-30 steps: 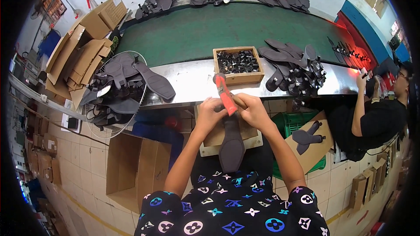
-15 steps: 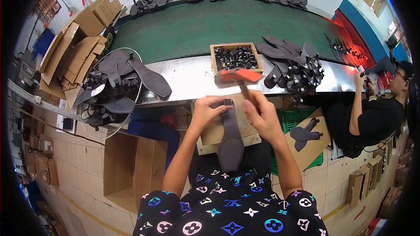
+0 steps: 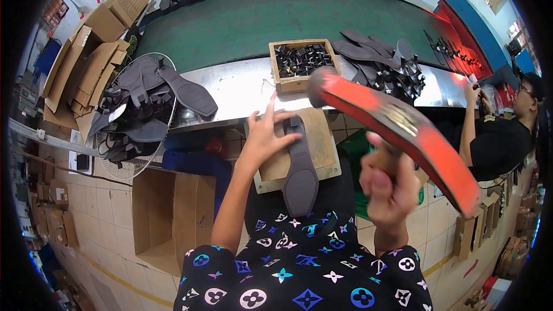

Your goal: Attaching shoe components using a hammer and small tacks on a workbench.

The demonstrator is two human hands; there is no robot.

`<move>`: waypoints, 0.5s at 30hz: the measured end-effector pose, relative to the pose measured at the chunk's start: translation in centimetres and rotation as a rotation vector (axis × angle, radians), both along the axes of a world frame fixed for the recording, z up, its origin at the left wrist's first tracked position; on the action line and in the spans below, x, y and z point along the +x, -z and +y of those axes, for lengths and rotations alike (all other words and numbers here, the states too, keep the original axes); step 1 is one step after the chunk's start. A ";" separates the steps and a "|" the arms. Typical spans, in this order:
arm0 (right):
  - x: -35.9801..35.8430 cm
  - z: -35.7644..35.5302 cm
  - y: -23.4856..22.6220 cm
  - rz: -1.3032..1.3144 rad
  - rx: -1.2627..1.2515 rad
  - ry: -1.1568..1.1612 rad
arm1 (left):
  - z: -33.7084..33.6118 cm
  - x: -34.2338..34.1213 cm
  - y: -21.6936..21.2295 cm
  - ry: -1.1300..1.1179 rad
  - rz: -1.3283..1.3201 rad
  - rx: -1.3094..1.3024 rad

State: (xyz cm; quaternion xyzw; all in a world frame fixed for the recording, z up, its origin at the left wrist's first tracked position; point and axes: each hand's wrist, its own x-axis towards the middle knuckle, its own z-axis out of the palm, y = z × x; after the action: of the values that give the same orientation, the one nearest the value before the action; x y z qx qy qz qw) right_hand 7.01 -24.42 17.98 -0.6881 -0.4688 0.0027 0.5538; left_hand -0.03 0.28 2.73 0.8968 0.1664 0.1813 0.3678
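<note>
A dark shoe sole [image 3: 300, 181] lies lengthwise on a worn board [image 3: 322, 138] at my lap, its heel end with a small black heel piece [image 3: 295, 122] pointing away from me. My left hand [image 3: 268, 135] is beside that heel end, fingers spread, the thumb near or touching it. Raised close to the camera, my right hand [image 3: 386, 181] is wrapped round the handle of a hammer with a red head [image 3: 397, 126]. The hammer hangs above and right of the sole, clear of it.
Beyond the board stands a wooden box [image 3: 277, 83] of small black heel pieces. Piled soles [image 3: 374, 55] lie right of it; a wire basket [image 3: 124, 167] of soles stands left. A green conveyor belt [image 3: 230, 29] runs behind. A co-worker [image 3: 498, 138] sits at the right.
My right hand has lifted the hammer up, right and toward the camera. My left fingers have come off the heel end and spread. The view has shifted slightly.
</note>
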 end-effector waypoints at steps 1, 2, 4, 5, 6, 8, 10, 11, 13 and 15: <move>-0.1 0.4 0.6 -0.005 0.000 0.007 | -0.1 -0.1 0.6 -0.004 0.106 0.065; 0.0 1.1 1.8 -0.040 -0.112 -0.011 | -0.3 -0.1 0.7 0.002 0.105 0.064; 1.2 2.8 5.5 -0.115 -0.338 -0.045 | -0.8 0.0 0.6 -0.081 0.089 0.144; 2.9 3.0 8.5 -0.150 -0.453 -0.112 | -0.9 0.6 0.4 -0.053 0.093 0.105; 2.5 2.9 8.0 -0.152 -0.449 -0.118 | -0.8 0.0 0.7 -0.059 0.094 0.108; 2.7 3.1 5.1 -0.230 -0.238 -0.076 | -0.3 0.2 1.5 -0.033 0.153 0.066; 1.5 2.3 0.7 -0.534 -0.031 -0.047 | -0.5 -0.5 0.9 -0.036 0.153 0.056; 1.4 1.5 1.1 -0.306 0.026 -0.127 | -0.5 -0.8 1.0 -0.044 0.109 0.072; 1.6 0.5 3.6 -0.533 -0.083 -0.026 | -0.8 -0.5 -0.1 -0.024 0.116 0.144; 1.7 2.1 6.8 -0.247 -0.289 -0.050 | -0.7 0.1 -0.3 -0.013 0.069 0.169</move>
State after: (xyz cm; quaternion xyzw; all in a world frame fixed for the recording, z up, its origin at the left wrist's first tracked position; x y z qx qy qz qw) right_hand 8.72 -22.31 11.15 -0.7437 -0.5449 -0.0005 0.3874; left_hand 0.06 -0.44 3.01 0.9292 0.1690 0.1661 0.2836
